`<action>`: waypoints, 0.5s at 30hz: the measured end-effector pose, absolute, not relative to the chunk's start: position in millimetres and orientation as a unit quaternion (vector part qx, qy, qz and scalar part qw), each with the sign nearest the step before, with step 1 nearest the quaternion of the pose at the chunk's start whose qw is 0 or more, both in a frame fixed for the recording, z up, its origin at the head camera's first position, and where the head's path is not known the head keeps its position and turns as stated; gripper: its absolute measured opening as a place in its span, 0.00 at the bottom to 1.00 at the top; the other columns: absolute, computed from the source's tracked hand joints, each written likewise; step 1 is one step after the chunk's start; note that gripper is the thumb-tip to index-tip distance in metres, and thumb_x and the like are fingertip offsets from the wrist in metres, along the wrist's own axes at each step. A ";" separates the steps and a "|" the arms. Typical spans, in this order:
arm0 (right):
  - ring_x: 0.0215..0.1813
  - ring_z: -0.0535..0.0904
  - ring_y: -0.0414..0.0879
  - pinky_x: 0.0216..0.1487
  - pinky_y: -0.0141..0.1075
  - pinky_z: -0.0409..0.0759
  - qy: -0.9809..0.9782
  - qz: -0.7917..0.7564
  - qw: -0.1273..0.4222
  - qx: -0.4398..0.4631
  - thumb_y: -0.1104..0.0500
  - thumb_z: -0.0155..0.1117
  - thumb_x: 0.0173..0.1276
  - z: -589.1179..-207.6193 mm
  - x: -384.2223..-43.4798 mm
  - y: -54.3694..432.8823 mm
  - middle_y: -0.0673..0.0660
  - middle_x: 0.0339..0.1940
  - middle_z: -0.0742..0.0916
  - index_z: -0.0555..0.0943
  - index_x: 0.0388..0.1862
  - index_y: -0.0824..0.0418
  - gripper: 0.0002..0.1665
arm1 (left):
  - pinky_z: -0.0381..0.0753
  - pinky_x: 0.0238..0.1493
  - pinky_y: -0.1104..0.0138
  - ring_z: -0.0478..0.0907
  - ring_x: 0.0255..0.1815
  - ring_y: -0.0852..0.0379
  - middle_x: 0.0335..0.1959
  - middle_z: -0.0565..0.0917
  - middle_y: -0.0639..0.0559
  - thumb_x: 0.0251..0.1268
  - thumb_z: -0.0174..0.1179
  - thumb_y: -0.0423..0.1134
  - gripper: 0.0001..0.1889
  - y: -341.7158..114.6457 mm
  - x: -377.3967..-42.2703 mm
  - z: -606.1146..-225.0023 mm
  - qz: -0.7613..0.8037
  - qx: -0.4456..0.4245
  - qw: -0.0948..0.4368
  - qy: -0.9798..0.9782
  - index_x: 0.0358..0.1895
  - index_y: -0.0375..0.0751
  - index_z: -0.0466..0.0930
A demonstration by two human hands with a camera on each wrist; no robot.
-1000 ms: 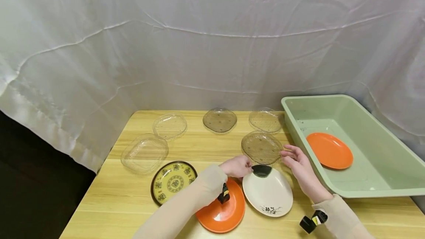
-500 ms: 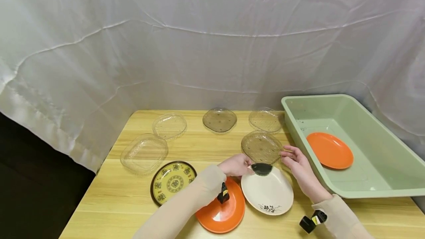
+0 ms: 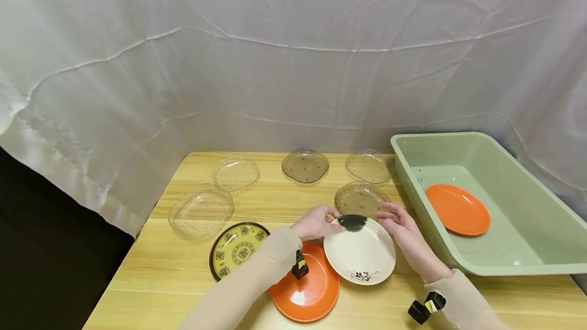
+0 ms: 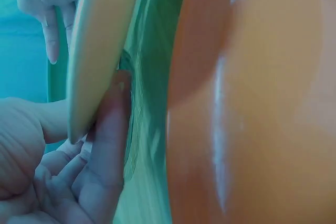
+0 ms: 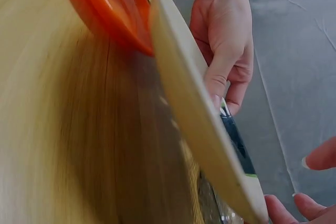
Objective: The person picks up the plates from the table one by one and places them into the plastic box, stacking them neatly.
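Observation:
A white plate (image 3: 359, 253) with a black patch on its rim and a small flower print is raised off the table and tilted. My left hand (image 3: 316, 224) pinches its far left rim, thumb on top and fingers beneath, as the left wrist view shows. My right hand (image 3: 408, 236) is beside the plate's right edge with fingers extended; in the right wrist view the fingertips (image 5: 278, 211) are right at the rim. Under and left of the white plate lies an orange plate (image 3: 307, 294). A brown glass plate (image 3: 359, 198) is just behind, partly covered.
At right stands a green tub (image 3: 518, 270) with another orange plate (image 3: 458, 210) inside. A yellow patterned plate (image 3: 240, 251) lies left of my left arm. Clear glass plates (image 3: 202, 212) and a smoky glass plate (image 3: 304, 166) sit farther back on the wooden table.
The white plate has come up off the table and shifted slightly left and away in my left hand. My right hand has moved a little left along with it.

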State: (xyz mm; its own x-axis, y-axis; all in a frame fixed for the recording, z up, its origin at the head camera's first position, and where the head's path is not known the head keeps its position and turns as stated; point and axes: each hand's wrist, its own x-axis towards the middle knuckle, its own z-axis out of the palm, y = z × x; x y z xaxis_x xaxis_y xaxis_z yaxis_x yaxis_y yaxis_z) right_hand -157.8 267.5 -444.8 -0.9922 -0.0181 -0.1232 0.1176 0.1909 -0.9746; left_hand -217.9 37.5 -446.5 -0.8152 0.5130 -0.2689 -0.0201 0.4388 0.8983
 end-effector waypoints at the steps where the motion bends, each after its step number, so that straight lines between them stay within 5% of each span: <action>1: 0.52 0.76 0.24 0.54 0.17 0.73 0.770 -0.635 0.055 0.030 0.64 0.48 0.78 -443.9 -157.5 265.2 0.44 0.53 0.80 0.56 0.75 0.69 0.30 | 0.84 0.21 0.70 0.78 0.24 0.59 0.30 0.83 0.45 0.67 0.64 0.31 0.10 35.2 -218.4 -446.7 0.511 0.153 0.257 0.806 0.48 0.31 0.79; 8: 0.56 0.75 0.29 0.55 0.20 0.72 0.759 -0.645 0.077 0.046 0.60 0.46 0.80 -435.2 -159.1 247.4 0.69 0.72 0.71 0.53 0.78 0.66 0.33 | 0.76 0.17 0.74 0.74 0.20 0.61 0.25 0.78 0.49 0.74 0.57 0.34 0.08 17.5 -223.9 -450.3 0.527 0.144 0.200 0.814 0.49 0.33 0.77; 15: 0.49 0.77 0.31 0.50 0.25 0.81 0.712 -0.696 0.083 0.046 0.64 0.44 0.78 -432.3 -165.3 231.1 0.71 0.70 0.68 0.48 0.79 0.68 0.35 | 0.71 0.16 0.75 0.70 0.17 0.62 0.26 0.76 0.50 0.80 0.48 0.35 0.12 0.1 -225.9 -449.1 0.538 0.133 0.161 0.816 0.56 0.32 0.76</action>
